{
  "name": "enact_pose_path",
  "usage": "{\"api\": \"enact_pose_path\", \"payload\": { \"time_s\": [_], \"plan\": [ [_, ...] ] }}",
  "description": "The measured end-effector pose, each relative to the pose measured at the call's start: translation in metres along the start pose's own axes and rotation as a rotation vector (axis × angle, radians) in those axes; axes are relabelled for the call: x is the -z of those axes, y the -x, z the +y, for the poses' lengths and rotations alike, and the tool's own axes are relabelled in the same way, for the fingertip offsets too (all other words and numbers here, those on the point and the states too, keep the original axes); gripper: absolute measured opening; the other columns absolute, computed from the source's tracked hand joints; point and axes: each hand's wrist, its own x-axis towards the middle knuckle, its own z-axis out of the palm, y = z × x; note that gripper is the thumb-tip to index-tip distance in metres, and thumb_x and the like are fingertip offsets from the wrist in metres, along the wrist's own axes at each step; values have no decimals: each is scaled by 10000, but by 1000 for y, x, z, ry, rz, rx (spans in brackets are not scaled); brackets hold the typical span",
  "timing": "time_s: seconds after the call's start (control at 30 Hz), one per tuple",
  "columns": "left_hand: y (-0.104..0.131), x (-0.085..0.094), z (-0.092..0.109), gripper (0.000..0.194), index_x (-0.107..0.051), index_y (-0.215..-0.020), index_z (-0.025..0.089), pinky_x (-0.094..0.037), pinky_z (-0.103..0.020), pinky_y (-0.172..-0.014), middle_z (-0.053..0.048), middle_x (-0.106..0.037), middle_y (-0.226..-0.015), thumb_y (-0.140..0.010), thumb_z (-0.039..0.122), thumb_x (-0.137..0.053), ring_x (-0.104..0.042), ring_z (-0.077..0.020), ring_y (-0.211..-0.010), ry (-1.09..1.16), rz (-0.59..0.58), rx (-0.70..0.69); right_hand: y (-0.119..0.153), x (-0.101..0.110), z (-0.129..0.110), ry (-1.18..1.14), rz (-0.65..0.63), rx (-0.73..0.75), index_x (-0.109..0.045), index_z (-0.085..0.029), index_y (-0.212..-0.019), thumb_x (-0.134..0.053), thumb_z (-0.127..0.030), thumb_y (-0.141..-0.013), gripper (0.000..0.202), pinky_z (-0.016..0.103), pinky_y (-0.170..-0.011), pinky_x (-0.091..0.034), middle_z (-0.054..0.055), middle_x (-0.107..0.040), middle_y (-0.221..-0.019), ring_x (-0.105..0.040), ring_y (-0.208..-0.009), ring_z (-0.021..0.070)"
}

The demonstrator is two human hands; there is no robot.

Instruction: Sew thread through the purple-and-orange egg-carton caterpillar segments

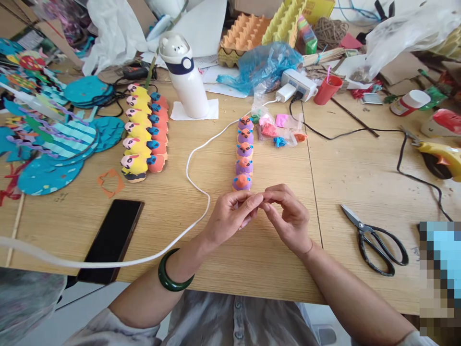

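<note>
Both my hands meet just below the near end of a row of purple clay figures with orange faces and blue ears. My left hand has its thumb and forefinger pinched together, touching the fingertips of my right hand, which are also pinched. Whatever is between the fingertips is too small to make out. Small bags of coloured clay and a blue clay lump lie right of the row's far end.
A white cable curves left of the row. Further left are yellow clay figures and a black phone. Black-handled scissors lie at right. A white bottle, power strip and red cup stand behind.
</note>
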Motion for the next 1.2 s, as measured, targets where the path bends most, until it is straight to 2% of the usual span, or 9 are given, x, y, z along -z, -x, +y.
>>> {"api": "enact_pose_path", "payload": {
  "time_s": [0.07, 0.2, 0.3, 0.5, 0.6, 0.73, 0.93, 1.1, 1.2],
  "plan": [
    [0, 0, -1, 418, -652, -739, 160, -301, -197, -416, 34, -498, -589, -943, 524, -665, -397, -46, -449, -30, 25, -17, 0, -1, 0, 2, 2, -1, -707, -237, -1070, -678, -158, -940, 155, 298, -673, -585, 43, -704, -968, -664, -830, 148],
    [1, -1, -2, 538, -576, -647, 157, -295, -217, -426, 18, -487, -582, -961, 593, -596, -397, -53, -452, -50, 38, -9, 1, -1, 0, 66, 41, 12, -697, -232, -961, -692, -156, -935, 80, 307, -671, -582, 17, -690, -859, -659, -772, 145],
    [1, -2, -1, 508, -593, -667, 160, -278, -215, -424, 30, -462, -566, -947, 583, -625, -378, -52, -447, -33, 41, -9, 0, -1, 0, 95, 50, 32, -697, -231, -938, -694, -152, -932, 79, 306, -660, -582, 20, -688, -856, -660, -773, 148],
    [1, -2, -1, 436, -619, -717, 165, -282, -214, -437, 35, -466, -589, -941, 538, -656, -382, -59, -483, -74, 110, -20, 0, -1, -1, 88, -2, 36, -674, -237, -1168, -691, -145, -926, 260, 297, -658, -594, 43, -689, -978, -652, -795, 141],
    [2, -1, -1, 473, -596, -691, 163, -282, -221, -451, 26, -473, -599, -942, 561, -641, -397, -66, -503, -121, 134, -18, -1, 0, -3, 132, 12, 76, -698, -234, -1075, -678, -124, -930, 183, 300, -649, -589, 43, -700, -948, -665, -789, 148],
    [2, -2, 0, 448, -647, -729, 164, -280, -227, -459, 34, -456, -587, -898, 576, -690, -372, -70, -504, -118, 95, -28, -3, 0, -3, 187, 27, 140, -684, -233, -974, -672, -114, -929, 128, 315, -632, -579, 23, -687, -846, -654, -727, 150],
    [1, 0, -5, 450, -655, -734, 158, -300, -225, -477, 27, -479, -591, -940, 557, -647, -397, -72, -518, -167, 130, -43, -3, 0, -2, 219, -29, 150, -665, -229, -1083, -672, -136, -928, 181, 315, -622, -582, 54, -720, -948, -654, -747, 154],
    [2, -1, -5, 468, -645, -706, 158, -278, -233, -479, 26, -449, -588, -943, 562, -640, -381, -76, -530, -175, 108, -43, -2, -1, -3, 234, 1, 170, -671, -228, -996, -682, -85, -917, 164, 305, -627, -572, 30, -711, -862, -662, -738, 148],
    [2, -2, -3, 458, -656, -717, 161, -251, -238, -467, 29, -445, -594, -922, 571, -664, -352, -72, -518, -126, 104, -30, -2, 0, -1, 236, 21, 172, -685, -234, -988, -668, -109, -937, 135, 314, -624, -570, 27, -710, -845, -657, -725, 151]
  ]
}}
